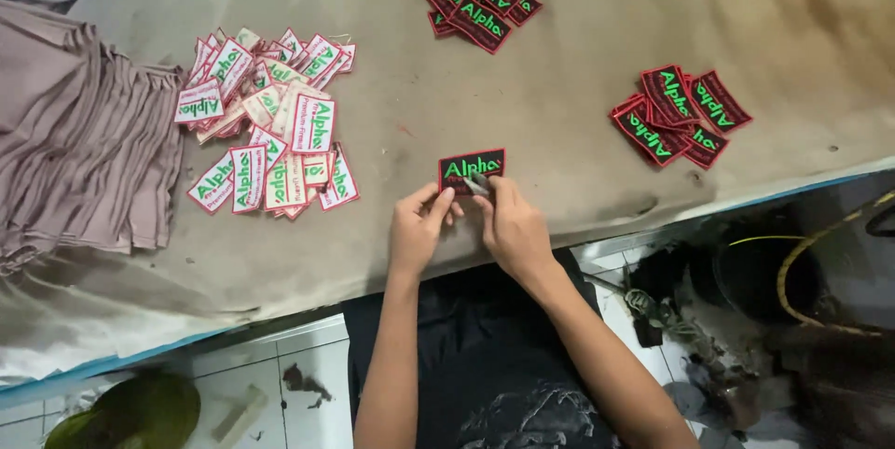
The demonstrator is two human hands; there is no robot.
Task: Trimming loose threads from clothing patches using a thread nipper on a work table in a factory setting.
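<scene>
A: What is being worked on?

B: A black patch [472, 170] with a red border lies on the table [559, 67]. The left hand [417, 228] pinches its lower left edge; the right hand [511, 225] grips a small metal tool [477, 184], possibly snips, over the patch.

A: And around them?

B: Trimming looks underway. A white patch pile [266, 118] sits left of the left hand, dark patch piles [676, 115] beyond and right of the right hand.
</scene>
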